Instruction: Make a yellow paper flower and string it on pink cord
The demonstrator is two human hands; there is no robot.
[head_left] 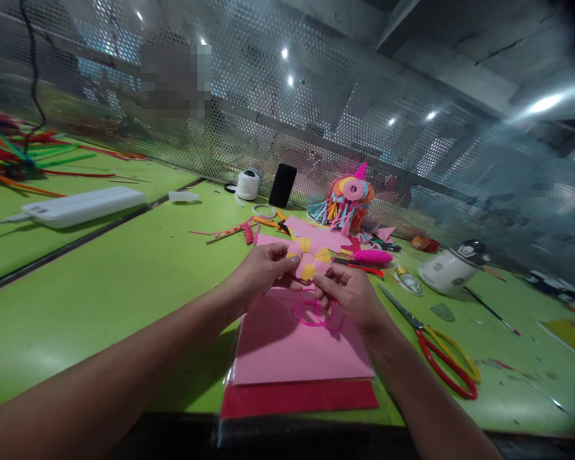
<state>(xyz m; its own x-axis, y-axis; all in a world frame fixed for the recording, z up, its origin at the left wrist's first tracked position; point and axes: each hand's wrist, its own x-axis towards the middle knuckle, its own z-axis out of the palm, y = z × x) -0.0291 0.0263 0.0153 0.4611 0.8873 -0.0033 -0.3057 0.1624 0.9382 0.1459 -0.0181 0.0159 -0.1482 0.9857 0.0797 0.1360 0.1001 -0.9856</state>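
Between both hands is a pink and yellow paper flower (310, 255), held up over the front of the table. My left hand (271, 265) pinches its left edge with thumb and fingers. On its lower right edge, my right hand (347, 291) is closed with thumb and fingertips. Below the hands lies a stack of pink paper (301, 351) with a red sheet (299, 399) showing at its front edge. Loops of pink cord (311, 314) lie on or hang over the pink paper, partly behind my right fingers.
Red and yellow-handled scissors (443, 358) lie to the right. Behind the hands are a fringed paper ornament (352, 195), a black phone (282, 184) and a spool of white thread (248, 185). A white power bank (86, 206) is at left, a white pot-like container (453, 265) at right.
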